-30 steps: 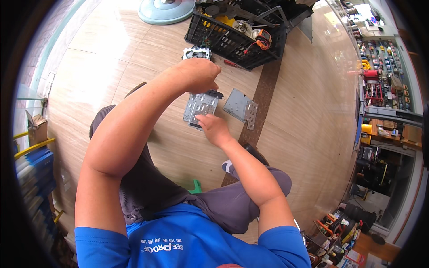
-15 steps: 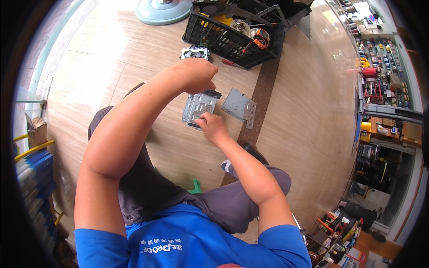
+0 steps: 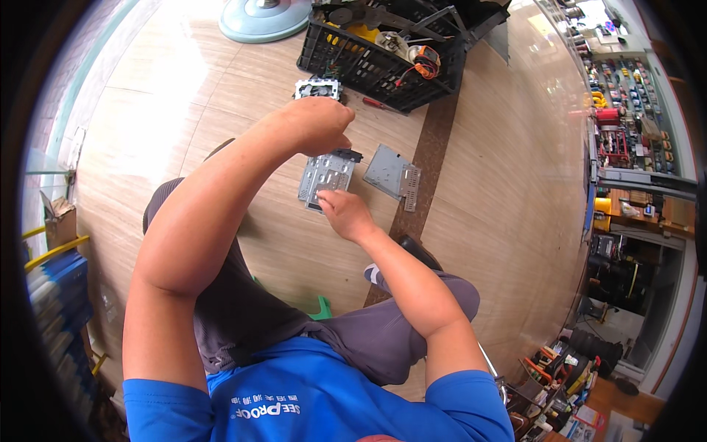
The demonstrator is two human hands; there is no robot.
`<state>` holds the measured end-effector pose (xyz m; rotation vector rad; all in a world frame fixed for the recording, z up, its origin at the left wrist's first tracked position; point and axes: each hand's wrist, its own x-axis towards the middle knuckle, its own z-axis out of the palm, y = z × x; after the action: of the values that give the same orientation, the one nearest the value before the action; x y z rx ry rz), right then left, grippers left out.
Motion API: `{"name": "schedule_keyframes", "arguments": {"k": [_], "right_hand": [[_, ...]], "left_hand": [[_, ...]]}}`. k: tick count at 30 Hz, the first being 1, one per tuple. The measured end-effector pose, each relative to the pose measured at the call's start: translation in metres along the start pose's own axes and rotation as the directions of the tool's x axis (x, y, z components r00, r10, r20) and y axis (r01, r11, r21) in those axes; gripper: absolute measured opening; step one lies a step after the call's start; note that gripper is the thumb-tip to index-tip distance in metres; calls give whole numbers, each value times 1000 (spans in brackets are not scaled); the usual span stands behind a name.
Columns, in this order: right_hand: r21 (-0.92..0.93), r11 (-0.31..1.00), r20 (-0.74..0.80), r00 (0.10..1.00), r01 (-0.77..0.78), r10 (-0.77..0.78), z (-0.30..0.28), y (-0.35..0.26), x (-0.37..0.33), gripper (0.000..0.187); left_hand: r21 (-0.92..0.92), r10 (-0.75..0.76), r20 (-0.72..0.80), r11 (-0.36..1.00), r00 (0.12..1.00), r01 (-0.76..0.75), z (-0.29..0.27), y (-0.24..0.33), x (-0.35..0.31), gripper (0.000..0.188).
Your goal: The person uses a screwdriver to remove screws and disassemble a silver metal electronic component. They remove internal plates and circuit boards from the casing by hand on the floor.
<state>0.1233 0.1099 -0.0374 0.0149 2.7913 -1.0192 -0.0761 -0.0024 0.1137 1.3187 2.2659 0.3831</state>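
A silvery metal device casing with slots and holes, like a disc drive or car stereo housing, lies on the floor in front of me. My left hand is held above its far end, fingers curled closed; what they hold, if anything, is hidden. At the casing's near end, my right hand has its thumb and fingertips drawn together over the metal. Whatever is between them is too small to make out. A loose grey metal cover plate with a perforated strip lies right of the casing. Beyond my left hand sits a white-framed mechanism.
A black plastic crate full of tools and parts stands at the far side, an orange meter on top. By it lies a red-handled tool. A round pale-blue base stands far left. Loaded shelves line the right.
My right hand has shifted slightly left over the near end of the casing. My left hand stays closed in nearly the same place. The whole view has moved a little.
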Motion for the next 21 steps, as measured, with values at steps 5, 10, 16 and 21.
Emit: {"name": "schedule_keyframes", "arguments": {"k": [5, 10, 16, 21], "right_hand": [[32, 998, 0, 999, -51, 51, -1, -3, 2, 23], [63, 962, 1, 964, -265, 265, -5, -4, 5, 24], [-104, 991, -3, 997, -80, 80, -6, -1, 3, 21], [-49, 998, -104, 994, 37, -42, 0, 3, 0, 17]], "left_hand": [[-2, -2, 32, 1000, 999, 3, -1, 0, 0, 38], [2, -2, 24, 1000, 1000, 2, 1, -1, 1, 36], [5, 6, -5, 1000, 1000, -6, 3, -2, 0, 35], [8, 15, -7, 1000, 1000, -15, 5, -2, 2, 35]]}}
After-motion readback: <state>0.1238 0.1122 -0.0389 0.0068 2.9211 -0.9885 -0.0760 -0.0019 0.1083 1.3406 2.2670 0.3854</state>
